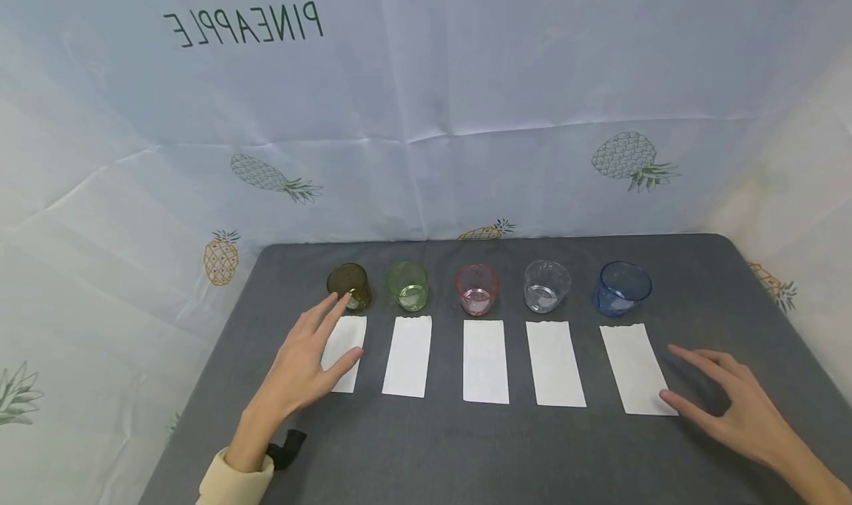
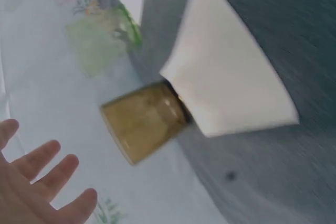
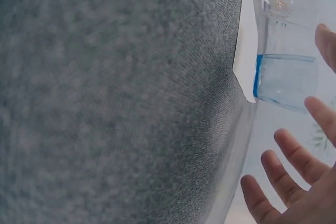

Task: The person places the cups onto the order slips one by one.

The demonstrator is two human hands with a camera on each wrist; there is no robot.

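Note:
My left hand (image 1: 308, 363) is over the leftmost white paper strip (image 1: 345, 346), fingers spread and holding nothing. Just beyond its fingertips stands an amber glass (image 1: 349, 279), also seen in the left wrist view. My right hand (image 1: 732, 405) hovers by the right edge of the rightmost paper strip (image 1: 635, 368), its fingers apart and empty. A blue glass (image 1: 622, 289) stands behind that strip. Between the two end glasses are a green glass (image 1: 407, 286), a pink glass (image 1: 477, 289) and a clear glass (image 1: 546, 286), in one row.
More white paper strips (image 1: 485, 361) lie in front of the middle glasses on the grey tabletop (image 1: 452, 453). A pineapple-print cloth (image 1: 426, 83) hangs behind the table. Near the left wrist is a small black object (image 1: 288, 449) that I cannot identify.

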